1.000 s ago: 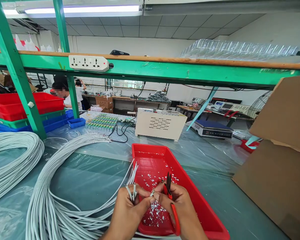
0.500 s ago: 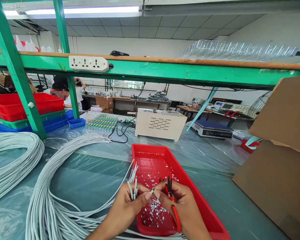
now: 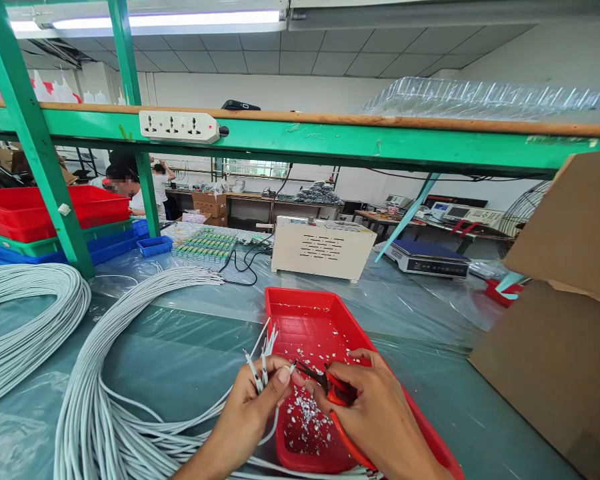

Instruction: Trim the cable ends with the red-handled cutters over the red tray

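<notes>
While a white cable [image 3: 293, 369] is pinched in the L hand [image 3: 250, 407] (more cable ends [image 3: 253, 373] are clasped there too), red-handled cutters [image 3: 338, 399] are gripped in the R hand [image 3: 377, 403], blades set near the cable's tip; contact can't be told. Both are held over a red tray [image 3: 300, 327] w/ pale scraps [image 3: 307, 419] strewn inside; a big cable bundle [image 3: 93, 380] is laid L of it.

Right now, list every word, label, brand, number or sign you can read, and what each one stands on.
No words or numbers read clearly.
Scale: front lettering, too small to read.
Green beam: faded marking near its right end, too blurred; a yellow V-like mark left of the power strip.
Cream machine: markings on top, too small to read.
</notes>
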Motion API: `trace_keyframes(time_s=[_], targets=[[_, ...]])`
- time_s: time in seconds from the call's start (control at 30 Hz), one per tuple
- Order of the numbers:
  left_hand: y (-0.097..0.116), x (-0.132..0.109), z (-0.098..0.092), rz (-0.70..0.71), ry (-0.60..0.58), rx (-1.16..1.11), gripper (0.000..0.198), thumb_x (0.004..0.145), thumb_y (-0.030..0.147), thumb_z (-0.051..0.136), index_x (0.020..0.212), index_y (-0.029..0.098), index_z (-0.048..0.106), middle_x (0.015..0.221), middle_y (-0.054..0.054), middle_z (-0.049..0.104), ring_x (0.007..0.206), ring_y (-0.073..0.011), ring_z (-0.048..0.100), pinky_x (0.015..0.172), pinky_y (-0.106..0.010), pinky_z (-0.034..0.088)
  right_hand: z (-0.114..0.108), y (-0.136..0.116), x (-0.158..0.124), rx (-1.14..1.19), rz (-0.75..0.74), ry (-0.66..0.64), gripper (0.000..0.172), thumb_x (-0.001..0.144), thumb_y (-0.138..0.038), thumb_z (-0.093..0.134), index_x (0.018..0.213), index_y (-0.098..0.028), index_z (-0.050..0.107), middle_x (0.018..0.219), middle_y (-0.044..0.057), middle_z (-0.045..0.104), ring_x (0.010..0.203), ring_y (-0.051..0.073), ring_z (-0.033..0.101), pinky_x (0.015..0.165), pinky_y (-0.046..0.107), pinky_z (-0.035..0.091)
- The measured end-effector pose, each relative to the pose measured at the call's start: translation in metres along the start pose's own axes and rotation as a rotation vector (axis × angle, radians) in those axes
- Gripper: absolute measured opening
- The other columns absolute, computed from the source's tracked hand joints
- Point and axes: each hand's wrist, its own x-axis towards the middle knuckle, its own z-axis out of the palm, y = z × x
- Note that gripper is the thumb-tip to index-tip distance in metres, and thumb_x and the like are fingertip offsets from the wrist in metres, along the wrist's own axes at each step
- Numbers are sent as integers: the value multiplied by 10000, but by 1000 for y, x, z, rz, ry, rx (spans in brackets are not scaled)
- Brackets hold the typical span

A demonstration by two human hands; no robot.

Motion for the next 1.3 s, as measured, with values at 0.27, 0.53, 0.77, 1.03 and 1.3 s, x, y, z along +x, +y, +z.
trace_keyframes(time_s=[0.27, 0.53, 0.77, 1.03, 1.3], targets=[[-8, -2, -1, -18, -35, -60, 246, 795, 350, 478, 818, 113, 539, 719, -23, 474, 636, -82, 369, 638, -200, 303, -2, -5, -2, -27, 20, -34, 369, 727, -340, 534, 483, -153, 328, 428, -35, 369, 522, 111, 384, 716, 260, 282], [-8, -3, -4, -68, -37, 91, 305, 774, 406, 482, 818, 114, 555, 651, 0, 422, 588, -77, 333, 570, -182, 291, -2, -1, -3, -5, 28, -94, 409, 710, -364, 556, 481, -144, 298, 437, -41, 292, 502, 103, 243, 672, 242, 277], [-3, -2, -8, -33, -80, 143, 291, 773, 377, 497, 820, 101, 578, 642, -4, 442, 595, -77, 371, 586, -186, 300, -7, -2, -2, 40, 104, -192, 459, 746, -459, 496, 465, -144, 318, 450, -9, 368, 574, 130, 361, 538, 217, 259], [-1, 1, -8, -13, -3, 163, 271, 714, 346, 565, 695, 76, 556, 584, -21, 478, 557, -97, 418, 546, -217, 317, -8, -3, -2, -11, 29, -159, 398, 732, -392, 526, 479, -151, 336, 445, -12, 402, 581, 139, 378, 592, 236, 282], [-5, -6, -3, 94, 168, 349, 235, 723, 308, 556, 719, 74, 574, 630, -37, 486, 589, -103, 407, 549, -218, 311, -4, -3, -2, -38, -17, -85, 395, 733, -387, 522, 476, -152, 338, 434, -34, 359, 488, 107, 311, 639, 251, 286]])
